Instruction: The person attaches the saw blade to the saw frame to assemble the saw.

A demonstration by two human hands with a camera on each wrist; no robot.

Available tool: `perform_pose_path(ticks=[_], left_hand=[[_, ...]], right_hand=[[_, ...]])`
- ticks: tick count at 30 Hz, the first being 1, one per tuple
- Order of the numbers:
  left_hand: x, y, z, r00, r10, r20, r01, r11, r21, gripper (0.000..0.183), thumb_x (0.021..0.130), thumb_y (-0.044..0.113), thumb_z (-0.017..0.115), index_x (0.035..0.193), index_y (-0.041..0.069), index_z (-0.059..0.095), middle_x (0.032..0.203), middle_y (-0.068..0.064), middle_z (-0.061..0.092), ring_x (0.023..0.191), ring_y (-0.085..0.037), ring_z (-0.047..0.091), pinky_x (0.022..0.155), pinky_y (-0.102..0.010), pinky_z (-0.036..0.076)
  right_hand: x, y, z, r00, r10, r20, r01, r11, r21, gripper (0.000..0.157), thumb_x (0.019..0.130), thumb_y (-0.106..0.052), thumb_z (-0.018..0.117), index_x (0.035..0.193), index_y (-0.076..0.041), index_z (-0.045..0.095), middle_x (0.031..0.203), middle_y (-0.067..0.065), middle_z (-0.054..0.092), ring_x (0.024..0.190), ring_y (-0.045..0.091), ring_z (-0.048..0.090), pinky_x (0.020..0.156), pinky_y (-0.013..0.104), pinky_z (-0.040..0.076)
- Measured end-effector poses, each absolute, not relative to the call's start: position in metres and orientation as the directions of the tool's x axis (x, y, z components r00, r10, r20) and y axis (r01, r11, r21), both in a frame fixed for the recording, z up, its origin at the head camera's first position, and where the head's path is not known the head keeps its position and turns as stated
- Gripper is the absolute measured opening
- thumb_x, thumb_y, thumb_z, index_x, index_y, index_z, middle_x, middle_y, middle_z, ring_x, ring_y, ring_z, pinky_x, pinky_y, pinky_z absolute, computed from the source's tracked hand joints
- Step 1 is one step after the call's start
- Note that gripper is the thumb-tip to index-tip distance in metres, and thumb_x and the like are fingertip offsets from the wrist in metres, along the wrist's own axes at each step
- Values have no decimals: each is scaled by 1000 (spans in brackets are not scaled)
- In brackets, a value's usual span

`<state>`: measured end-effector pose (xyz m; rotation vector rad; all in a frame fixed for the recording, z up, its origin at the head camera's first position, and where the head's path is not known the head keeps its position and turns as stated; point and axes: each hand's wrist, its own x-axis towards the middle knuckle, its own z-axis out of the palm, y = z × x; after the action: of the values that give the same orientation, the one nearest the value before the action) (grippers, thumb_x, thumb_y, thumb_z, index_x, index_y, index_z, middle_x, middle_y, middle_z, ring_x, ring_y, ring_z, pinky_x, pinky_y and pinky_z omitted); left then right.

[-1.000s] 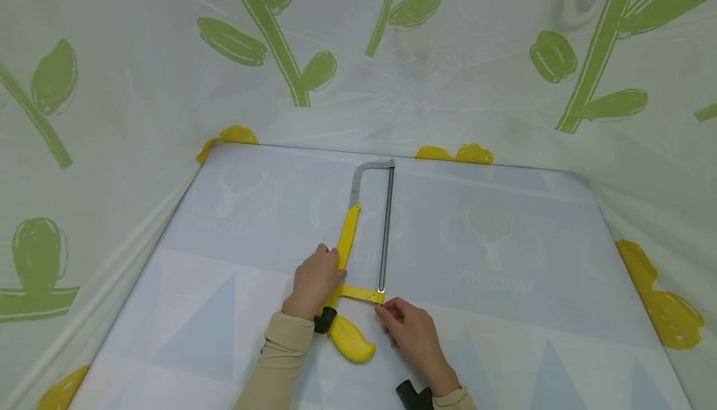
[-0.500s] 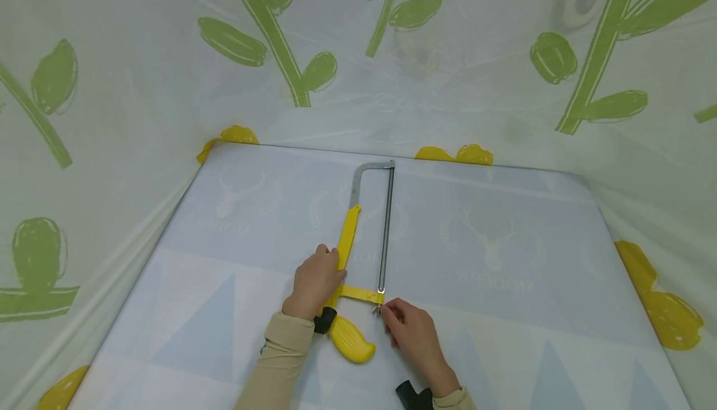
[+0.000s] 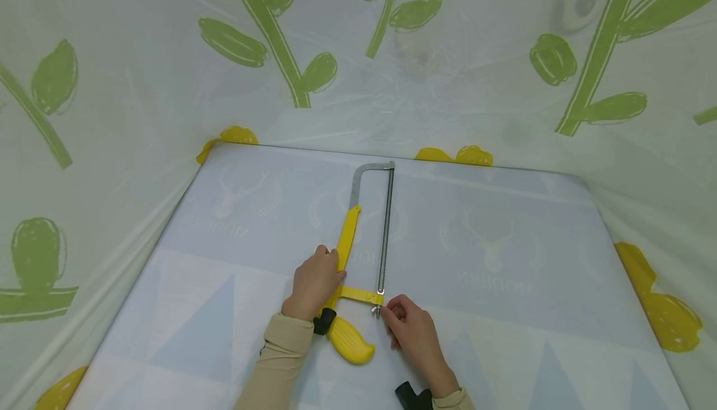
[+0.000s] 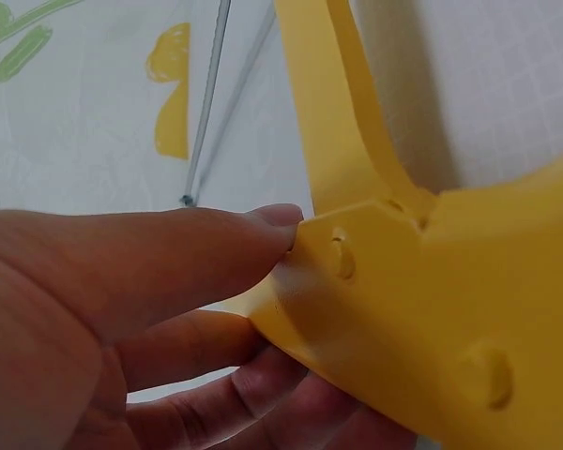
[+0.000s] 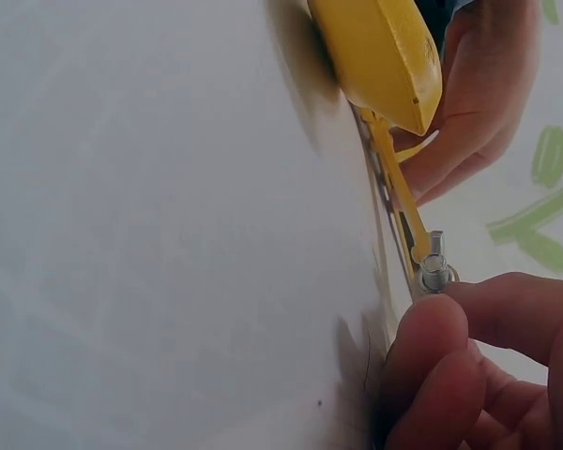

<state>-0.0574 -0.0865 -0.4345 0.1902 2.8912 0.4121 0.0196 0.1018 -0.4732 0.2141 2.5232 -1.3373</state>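
Note:
A hacksaw with a yellow frame and handle lies on the table. Its grey blade runs along the right side, fixed into the frame. My left hand grips the yellow frame above the handle; in the left wrist view the thumb lies on top with the fingers curled under the edge. At the blade's near end sits a small metal wing nut. My right hand pinches at this nut with thumb and forefinger, the fingertips at its right side; the other fingers are curled.
The table is covered in a pale cloth with blue triangles and deer prints. Behind it hangs a white curtain printed with green leaves. Black straps are on both wrists, one strap showing at the lower right.
My right fingertips have shifted slightly right, so the wing nut they mostly covered a second ago now shows. The left hand and the hacksaw have stayed in place.

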Motion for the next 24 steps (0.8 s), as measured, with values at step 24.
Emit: perform_pose_path(ticks=[24], left_hand=[[-57,-87,-440,-970,161,-182,96,942,321,42,83,27,68,114,1,58,72,-6,52,54,-15,44,47,-26,36]], right_hand=[[19,100,-472,-945,-35,-324,240,598,-765,27,89,-43,55,85,-18,63,56,-5,54,40,12,48,40,25,38]])
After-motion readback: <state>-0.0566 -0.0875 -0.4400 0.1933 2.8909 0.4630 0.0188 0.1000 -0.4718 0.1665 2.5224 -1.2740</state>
